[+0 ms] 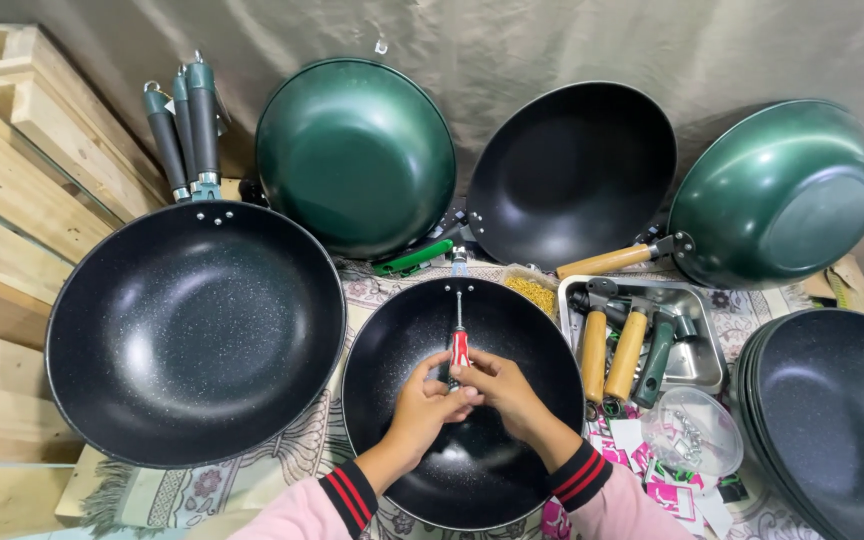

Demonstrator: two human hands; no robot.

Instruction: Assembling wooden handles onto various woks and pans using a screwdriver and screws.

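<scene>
A black speckled wok (392, 340) lies in front of me on a patterned cloth. Both hands meet over its middle. My left hand (424, 405) and my right hand (500, 392) together grip the red handle of a screwdriver (459, 335). Its metal shaft points away from me to the far rim of the wok, where two small rivets or screws show. Pink sleeves with black and red striped cuffs cover both wrists.
A larger black wok (192, 330) with grey-green handles lies at left. Green woks (352, 150) (782, 190) and a black wok (572, 170) lean on the back wall. A metal tray (702, 365) holds loose handles; a clear bowl (692, 430) holds small screws. Stacked woks (832, 420) sit right; wooden planks (12, 180) left.
</scene>
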